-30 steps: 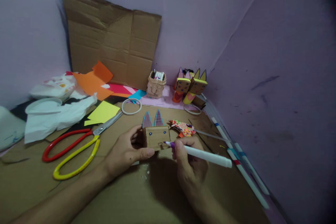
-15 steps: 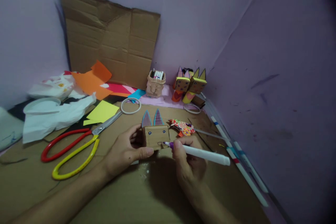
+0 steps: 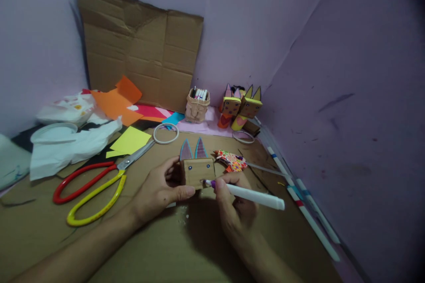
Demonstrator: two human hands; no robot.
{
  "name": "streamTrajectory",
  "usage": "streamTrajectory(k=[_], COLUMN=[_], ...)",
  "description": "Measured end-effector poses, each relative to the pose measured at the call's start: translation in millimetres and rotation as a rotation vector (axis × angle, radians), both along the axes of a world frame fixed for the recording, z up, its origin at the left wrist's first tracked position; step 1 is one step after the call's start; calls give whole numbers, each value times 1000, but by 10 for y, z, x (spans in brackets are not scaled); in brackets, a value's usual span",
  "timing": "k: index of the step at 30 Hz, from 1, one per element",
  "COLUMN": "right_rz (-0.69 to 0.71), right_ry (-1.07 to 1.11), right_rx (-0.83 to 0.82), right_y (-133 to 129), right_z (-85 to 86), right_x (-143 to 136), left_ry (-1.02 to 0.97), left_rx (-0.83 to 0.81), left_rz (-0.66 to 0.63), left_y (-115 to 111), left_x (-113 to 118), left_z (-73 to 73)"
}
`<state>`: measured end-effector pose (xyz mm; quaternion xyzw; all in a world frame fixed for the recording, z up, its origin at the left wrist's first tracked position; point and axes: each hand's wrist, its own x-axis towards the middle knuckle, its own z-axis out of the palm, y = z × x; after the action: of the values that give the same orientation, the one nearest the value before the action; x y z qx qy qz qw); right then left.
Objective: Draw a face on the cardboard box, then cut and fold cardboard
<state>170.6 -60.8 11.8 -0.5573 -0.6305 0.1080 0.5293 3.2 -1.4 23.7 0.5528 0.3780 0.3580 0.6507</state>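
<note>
A small cardboard box (image 3: 195,172) with two pointed, blue-edged ears and two eyes on its front is gripped at its left side by my left hand (image 3: 161,194). My thumb presses its lower front edge; the other fingers are partly hidden behind it. In my right hand (image 3: 239,208) is a white felt-tip marker (image 3: 254,195) with a purple collar. Its tip meets the lower right of the box's front, where a small dark mark shows. Just behind the marker lies a glue gun (image 3: 230,160) covered in a colourful pattern.
Large scissors (image 3: 122,166) with red and yellow handles lie at left, beside yellow paper (image 3: 131,141) and white tissue (image 3: 73,148). Behind stand a pot of markers (image 3: 197,108) and two eared cardboard figures (image 3: 250,108). More markers (image 3: 314,223) line the right edge. Cardboard (image 3: 139,48) leans on the wall.
The marker has shifted slightly left with my right hand, and the mark under its tip looks darker and more filled. My left hand keeps the box nearly still.
</note>
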Motion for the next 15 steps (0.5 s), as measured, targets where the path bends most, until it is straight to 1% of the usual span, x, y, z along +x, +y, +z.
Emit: streamTrajectory(k=[6,10,15], right_rz=[29,47,7], right_ry=[11,-19,2], right_rx=[4,4,15], right_y=[-8,-5,17], right_z=[7,21,-10], right_x=[3,12,8], left_ry=[-9,9,4], left_rx=[1,3,13], left_rz=[-13,5,0], left_y=[-5,-2,3], left_x=[-3,-13,-6], left_z=[-6,-1,-3])
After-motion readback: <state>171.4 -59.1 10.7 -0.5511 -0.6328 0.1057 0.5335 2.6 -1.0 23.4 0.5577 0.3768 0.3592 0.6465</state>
